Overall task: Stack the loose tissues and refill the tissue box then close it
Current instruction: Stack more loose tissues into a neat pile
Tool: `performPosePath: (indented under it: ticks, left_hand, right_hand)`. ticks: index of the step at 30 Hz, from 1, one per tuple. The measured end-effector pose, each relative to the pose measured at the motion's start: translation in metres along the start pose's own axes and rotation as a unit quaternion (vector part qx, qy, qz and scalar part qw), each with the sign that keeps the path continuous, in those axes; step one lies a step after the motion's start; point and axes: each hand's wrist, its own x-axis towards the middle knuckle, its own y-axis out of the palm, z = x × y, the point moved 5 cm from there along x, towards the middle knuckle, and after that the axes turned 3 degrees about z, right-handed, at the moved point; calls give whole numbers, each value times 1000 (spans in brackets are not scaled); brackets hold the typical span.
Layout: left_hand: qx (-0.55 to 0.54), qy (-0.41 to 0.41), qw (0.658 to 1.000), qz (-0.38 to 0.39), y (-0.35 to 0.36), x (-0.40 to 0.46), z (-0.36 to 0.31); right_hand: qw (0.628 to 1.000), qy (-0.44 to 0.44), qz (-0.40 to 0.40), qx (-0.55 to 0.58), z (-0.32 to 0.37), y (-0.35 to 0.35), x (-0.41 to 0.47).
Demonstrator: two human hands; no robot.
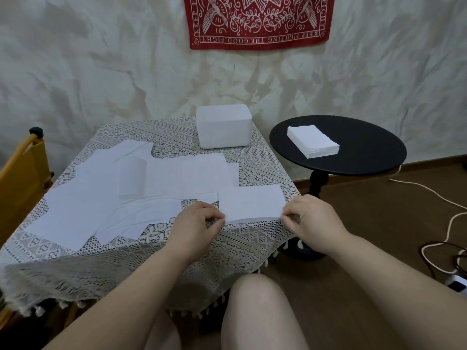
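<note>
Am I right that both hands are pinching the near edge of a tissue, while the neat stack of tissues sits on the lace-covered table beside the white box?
Not quite: the head view shows the neat stack on the round black side table. The rest holds: left hand and right hand pinch the tissue.

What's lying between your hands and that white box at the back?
In the head view, loose tissues spread over the lace tablecloth between both hands and the white box.
</note>
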Motion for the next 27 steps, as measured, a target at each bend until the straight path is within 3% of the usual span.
performPosePath:
  ticks: [6,9,17,23,27]
  left_hand:
    - [-1,1,1000,-6,-6,-1,-2]
    - [19,-5,999,-42,-22,-5,5]
    - [62,-124,975,-172,-115,-20,86]
    - [66,-197,961,-181,-148,-22,138]
    - [37,-197,963,-180,-145,-21,153]
  right_hand:
    - [998,-22,-61,20,31,-6,12]
    - [997,-52,-50,35,58,4,27]
    - [991,-82,0,107,136,39,82]
    - [988,-86,48,121,185,74,118]
    - [987,-100,39,121,209,96,139]
